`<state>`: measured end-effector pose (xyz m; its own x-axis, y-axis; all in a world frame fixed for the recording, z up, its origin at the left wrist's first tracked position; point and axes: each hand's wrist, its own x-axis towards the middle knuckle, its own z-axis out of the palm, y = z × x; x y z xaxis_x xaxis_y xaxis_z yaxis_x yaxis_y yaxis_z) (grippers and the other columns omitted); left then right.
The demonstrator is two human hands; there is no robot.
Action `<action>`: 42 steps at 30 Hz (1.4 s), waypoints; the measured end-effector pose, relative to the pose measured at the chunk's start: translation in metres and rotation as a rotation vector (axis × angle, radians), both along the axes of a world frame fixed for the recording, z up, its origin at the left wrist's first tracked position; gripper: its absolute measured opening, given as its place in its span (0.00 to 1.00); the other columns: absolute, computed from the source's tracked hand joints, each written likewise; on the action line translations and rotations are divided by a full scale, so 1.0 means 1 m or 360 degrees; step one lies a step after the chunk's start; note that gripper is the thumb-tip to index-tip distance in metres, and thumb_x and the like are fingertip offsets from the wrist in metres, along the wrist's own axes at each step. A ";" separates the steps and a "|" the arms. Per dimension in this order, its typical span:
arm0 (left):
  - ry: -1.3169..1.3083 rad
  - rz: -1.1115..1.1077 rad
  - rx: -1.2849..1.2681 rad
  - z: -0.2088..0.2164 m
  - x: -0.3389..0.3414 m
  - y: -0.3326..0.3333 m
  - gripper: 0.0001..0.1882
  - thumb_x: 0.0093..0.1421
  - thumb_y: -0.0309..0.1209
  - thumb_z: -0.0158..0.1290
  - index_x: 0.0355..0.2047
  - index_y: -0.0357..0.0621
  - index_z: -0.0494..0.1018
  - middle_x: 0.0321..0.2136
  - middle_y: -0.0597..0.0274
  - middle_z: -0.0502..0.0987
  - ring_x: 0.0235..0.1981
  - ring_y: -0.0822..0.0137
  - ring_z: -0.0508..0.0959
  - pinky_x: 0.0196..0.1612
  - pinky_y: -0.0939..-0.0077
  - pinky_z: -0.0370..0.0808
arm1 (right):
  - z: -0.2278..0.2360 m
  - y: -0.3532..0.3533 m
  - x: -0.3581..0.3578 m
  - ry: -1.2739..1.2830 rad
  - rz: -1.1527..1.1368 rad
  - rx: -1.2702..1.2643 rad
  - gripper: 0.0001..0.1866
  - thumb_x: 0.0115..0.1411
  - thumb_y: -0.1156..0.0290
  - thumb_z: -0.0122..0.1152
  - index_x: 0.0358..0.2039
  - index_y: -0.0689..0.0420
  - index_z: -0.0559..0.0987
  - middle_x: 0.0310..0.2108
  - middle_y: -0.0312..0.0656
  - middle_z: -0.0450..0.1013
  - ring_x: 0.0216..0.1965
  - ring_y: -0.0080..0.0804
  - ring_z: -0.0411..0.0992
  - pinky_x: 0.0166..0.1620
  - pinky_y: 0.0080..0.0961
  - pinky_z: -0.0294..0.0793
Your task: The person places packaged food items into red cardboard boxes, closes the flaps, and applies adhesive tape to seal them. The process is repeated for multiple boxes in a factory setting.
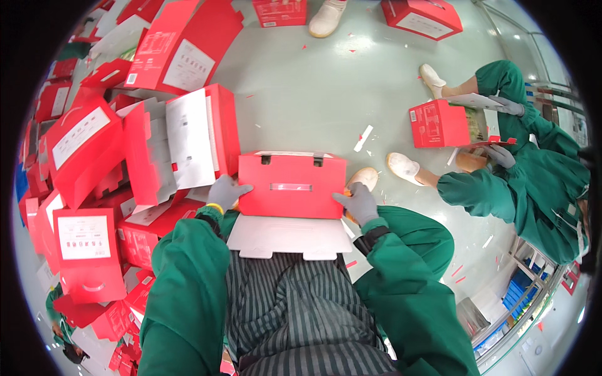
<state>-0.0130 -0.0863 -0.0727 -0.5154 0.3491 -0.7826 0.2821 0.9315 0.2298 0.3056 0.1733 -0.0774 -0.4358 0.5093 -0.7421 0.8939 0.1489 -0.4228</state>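
From the head view, the red box point(282, 204) sits before me at my lap, between my hands. My gray-gloved left hand point(226, 192) grasps its left edge, thumb on the upper face; my right hand point(360, 204) seems to grip the right edge likewise, though its fingers beneath are hidden. To handle it well, I judge, I should press evenly from both ends, keep the face level and avoid creasing the white flap point(288, 237) spread toward me. The box looks like smooth, stiff card with straight folds, a long pale slot point(291, 187) and two dark notches point(318, 161). The flap is matte, with squared tabs; my striped apron point(301, 307) lies in soft wrinkles.
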 end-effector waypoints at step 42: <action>-0.1252 0.1645 0.0702 -0.029 -0.005 0.007 0.42 0.46 0.37 0.69 0.63 0.47 0.67 0.58 0.56 0.75 0.62 0.55 0.73 0.61 0.67 0.73 | 0.029 0.029 -0.067 0.0127 -0.0410 0.0183 0.27 0.52 0.54 0.81 0.39 0.68 0.86 0.32 0.48 0.83 0.33 0.36 0.81 0.41 0.34 0.78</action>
<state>-0.0181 -0.0791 -0.1017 -0.1661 0.3748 -0.9121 -0.8310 0.4447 0.3341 0.2382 0.2020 -0.0484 -0.3359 0.6895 -0.6417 0.8730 -0.0279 -0.4869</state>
